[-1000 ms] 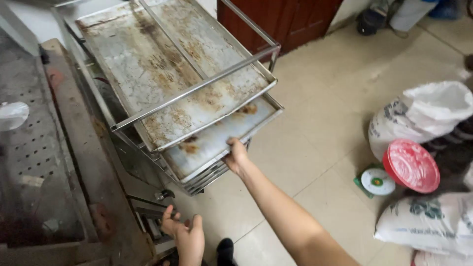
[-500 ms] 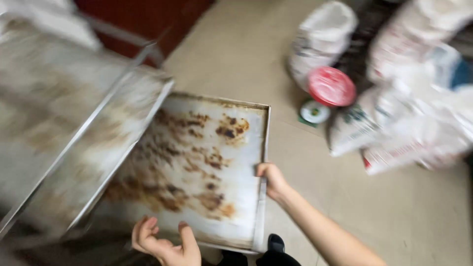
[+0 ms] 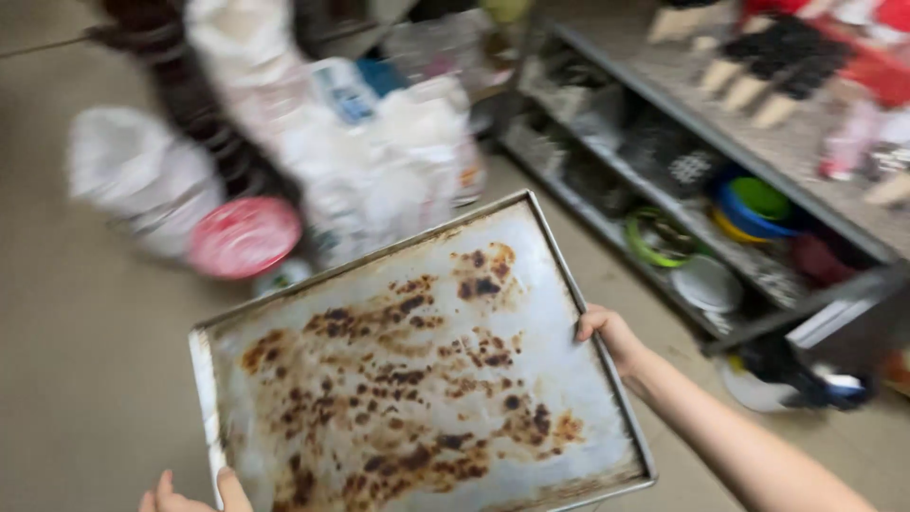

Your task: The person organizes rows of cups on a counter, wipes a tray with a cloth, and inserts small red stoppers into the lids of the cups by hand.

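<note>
A large metal baking tray [image 3: 417, 370], its floor blotched with burnt brown stains, was held above a pale tiled floor [image 3: 66, 360] by two bare hands; the tray was carried roughly level and tilted slightly askew in the view, one corner pointing away from the person. The right hand [image 3: 607, 334] was clamped on the tray's right rim, its fingers [image 3: 590, 324] curled over the raised edge and the forearm stretched back toward the lower right corner; the left hand [image 3: 194, 495] was seen only in part at the bottom edge, the thumb pressed on the tray's near left corner, the remaining fingers hidden beneath or out of frame. Beyond the tray, white sacks [image 3: 379, 152] were piled on the floor, blurred by camera motion; a round red lid [image 3: 244, 236] lay just beside them, near the tray's far left edge. To the right, a grey metal shelf rack [image 3: 720, 142] was seen, its lower shelf holding coloured bowls [image 3: 754, 204] in green, blue and yellow and a white plate [image 3: 706, 283]; items on the top shelf were too blurred to be told.
</note>
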